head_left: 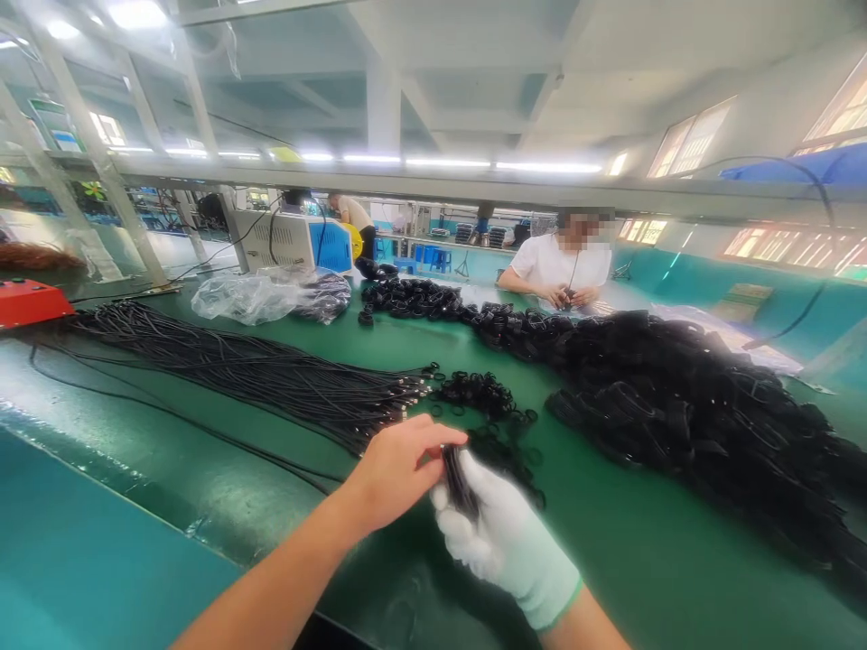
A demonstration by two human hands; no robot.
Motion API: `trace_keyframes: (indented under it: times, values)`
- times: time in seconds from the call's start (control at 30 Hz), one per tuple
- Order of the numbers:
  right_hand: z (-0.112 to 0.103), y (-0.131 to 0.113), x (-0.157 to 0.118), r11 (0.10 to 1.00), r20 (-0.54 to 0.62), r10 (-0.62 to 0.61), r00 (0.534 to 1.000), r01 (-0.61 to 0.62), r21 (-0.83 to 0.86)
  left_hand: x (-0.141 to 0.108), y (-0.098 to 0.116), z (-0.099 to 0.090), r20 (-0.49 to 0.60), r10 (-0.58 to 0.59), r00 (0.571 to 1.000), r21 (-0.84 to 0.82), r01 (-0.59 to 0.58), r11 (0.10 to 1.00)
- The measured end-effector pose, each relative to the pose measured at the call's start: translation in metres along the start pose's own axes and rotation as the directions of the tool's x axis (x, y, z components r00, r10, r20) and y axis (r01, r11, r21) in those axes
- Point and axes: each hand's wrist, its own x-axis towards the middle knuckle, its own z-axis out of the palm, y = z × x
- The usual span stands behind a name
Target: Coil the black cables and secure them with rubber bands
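Observation:
My right hand (491, 533), in a white glove, grips a small coiled bundle of black cable (459, 483) upright over the green table. My bare left hand (399, 465) meets it from the left, its index finger across the top of the bundle and its thumb against the side. Its other fingers are curled and partly hidden. Just beyond both hands lies a heap of small black rings (480, 394). Long straight black cables (271, 370) with metal-tipped ends stretch leftward from near my left hand.
A large pile of coiled black cables (677, 397) covers the right side. Clear plastic bags (247, 296) lie at the back, before a white-and-blue machine (298, 242). A red box (31, 302) stands far left. Across the table a person in a white shirt (542, 262) handles something black.

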Motion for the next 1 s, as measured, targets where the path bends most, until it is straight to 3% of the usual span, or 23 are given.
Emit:
trace_keyframes:
  times: [0.1,0.2,0.3,0.4,0.47,0.57,0.63,0.7,0.8,0.9,1.0]
  values:
    - [-0.003,-0.001,-0.003,0.992,0.149,-0.079,0.986,0.093,-0.084,-0.004,-0.003,0.015,-0.128,0.142,0.982,0.262,-0.105,0.959]
    - [-0.003,-0.005,-0.009,0.934,0.327,-0.153,0.933,0.244,-0.259,-0.005,-0.006,0.023,-0.133,0.257,0.957,0.481,-0.165,0.861]
    - [0.000,-0.007,-0.011,0.897,0.344,-0.158,0.926,0.281,-0.342,-0.005,-0.006,0.025,-0.103,0.316,0.943,0.607,-0.192,0.771]
    - [0.002,-0.007,-0.011,0.895,0.362,-0.169,0.917,0.297,-0.334,-0.006,-0.004,0.024,-0.087,0.304,0.949,0.608,-0.191,0.771]
    - [0.002,-0.007,-0.012,0.901,0.361,-0.167,0.918,0.290,-0.323,-0.008,-0.002,0.022,-0.120,0.227,0.967,0.489,-0.141,0.861]
    - [0.002,-0.009,-0.013,0.903,0.297,-0.193,0.935,0.288,-0.320,-0.014,0.004,0.018,-0.166,-0.059,0.984,0.064,0.070,0.995]
    - [0.001,-0.010,-0.011,0.886,0.231,-0.237,0.944,0.308,-0.346,-0.018,0.007,0.017,-0.084,-0.255,0.963,-0.224,0.232,0.947]
    - [0.001,-0.009,-0.008,0.852,0.184,-0.284,0.941,0.336,-0.402,-0.022,0.008,0.019,0.026,-0.359,0.933,-0.404,0.338,0.850]
    - [0.002,-0.007,-0.006,0.820,0.207,-0.292,0.934,0.356,-0.447,-0.024,0.006,0.024,0.119,-0.377,0.919,-0.582,0.372,0.723]
    - [0.003,-0.005,-0.007,0.869,0.297,-0.214,0.930,0.320,-0.377,-0.024,0.003,0.026,0.181,-0.300,0.937,-0.699,0.337,0.631]
    - [0.004,-0.003,-0.007,0.889,0.296,-0.206,0.933,0.305,-0.341,-0.023,0.000,0.025,0.199,-0.279,0.940,-0.681,0.337,0.650]
